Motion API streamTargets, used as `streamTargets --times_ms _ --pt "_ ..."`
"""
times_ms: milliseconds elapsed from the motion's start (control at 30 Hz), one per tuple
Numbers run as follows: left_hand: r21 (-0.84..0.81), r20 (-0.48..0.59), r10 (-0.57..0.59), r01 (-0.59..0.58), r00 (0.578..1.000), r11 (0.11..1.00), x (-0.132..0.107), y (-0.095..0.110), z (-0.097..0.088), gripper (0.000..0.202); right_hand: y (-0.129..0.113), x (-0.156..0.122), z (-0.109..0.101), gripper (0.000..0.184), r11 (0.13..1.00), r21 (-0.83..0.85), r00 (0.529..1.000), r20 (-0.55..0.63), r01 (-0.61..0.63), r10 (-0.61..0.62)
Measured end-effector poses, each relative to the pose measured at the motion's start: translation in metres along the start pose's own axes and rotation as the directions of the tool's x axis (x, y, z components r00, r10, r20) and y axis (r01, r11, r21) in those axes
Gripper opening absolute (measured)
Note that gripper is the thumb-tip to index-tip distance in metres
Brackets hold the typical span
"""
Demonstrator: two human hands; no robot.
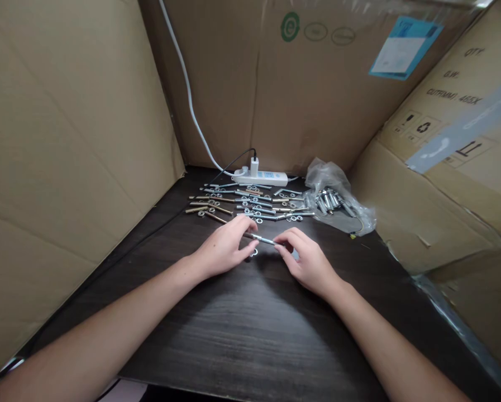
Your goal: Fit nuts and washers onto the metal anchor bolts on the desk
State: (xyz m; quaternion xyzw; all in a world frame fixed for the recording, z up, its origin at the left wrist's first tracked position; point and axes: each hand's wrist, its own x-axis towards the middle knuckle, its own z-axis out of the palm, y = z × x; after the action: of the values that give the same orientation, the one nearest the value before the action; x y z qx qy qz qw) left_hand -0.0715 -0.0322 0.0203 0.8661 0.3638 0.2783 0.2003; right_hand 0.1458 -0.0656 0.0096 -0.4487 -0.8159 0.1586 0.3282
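Note:
An expansion bolt (263, 239), a thin metal rod with a silvery sleeve part, lies crosswise between my two hands just above the table. My left hand (223, 249) has its thumb and fingers closed around the left part of the bolt. At the right end, my right hand (308, 260) pinches the bolt between thumb and fingertips. Below my left thumb, a small ring-shaped washer or nut (254, 253) rests on the dark table (250, 329). Beyond my hands lie rows of bolts (256, 210) with loose nuts and washers (259, 221) among them.
A clear plastic bag (361, 215) with several metal parts (329, 201) lies at the back right. Behind the rows stands a white power strip (275, 178) with a plugged-in charger (254, 166). A black cable (149, 233) crosses the left side. Cardboard walls (313, 106) enclose the table.

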Motion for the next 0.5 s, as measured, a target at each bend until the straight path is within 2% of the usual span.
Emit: streamTargets --times_ms 100,333,500 --pt "0.027 0.012 0.018 -0.019 1.000 0.999 0.000 0.000 -0.002 0.008 -0.001 0.000 0.000 0.009 1.000 0.009 0.999 -0.036 0.018 -0.018" --pt "0.064 0.057 0.043 -0.047 0.997 0.997 -0.002 0.003 -0.001 0.010 -0.008 0.000 0.000 0.014 0.996 0.042 0.987 -0.141 0.081 -0.074" --pt "0.039 0.079 0.076 -0.079 0.994 0.996 -0.001 0.008 0.002 0.009 -0.020 -0.001 0.008 0.024 0.988 0.081 0.982 -0.147 0.130 -0.117"
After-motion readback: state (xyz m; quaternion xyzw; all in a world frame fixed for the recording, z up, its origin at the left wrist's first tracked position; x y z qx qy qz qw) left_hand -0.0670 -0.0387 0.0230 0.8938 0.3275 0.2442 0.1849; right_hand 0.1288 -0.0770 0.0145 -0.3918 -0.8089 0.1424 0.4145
